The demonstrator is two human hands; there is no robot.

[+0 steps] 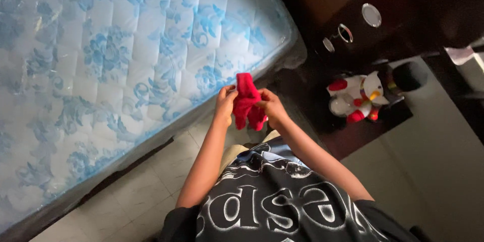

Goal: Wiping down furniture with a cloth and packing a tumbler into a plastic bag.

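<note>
While the small red knitted cloth item (247, 102) is held up in front of the body, just off the near right corner of the plastic-wrapped, blue-flowered white quilted mattress (116, 65), both hands are closed on it: the left hand (225, 102) pinches its left side, the right hand (270, 107) grips its right side, fingers curled narrow around the fabric. The cloth hangs bunched between them, upper end standing above the thumbs, lower end drooping below the right hand; whether it is a sock or a small towel cannot be told. Judged from the grip, the fabric is being gathered or straightened, and this would be done best with the thumbs kept on top and the edges drawn evenly apart, so that no fold is trapped in the palm. Soft knit is expected to slip and sag, so a light, steady pinch is advised. A white and red plush toy (359, 98) is noted on the dark low cabinet (363, 136) to the right, well apart from the hands. Pale floor tiles (146, 186) lie below.
</note>
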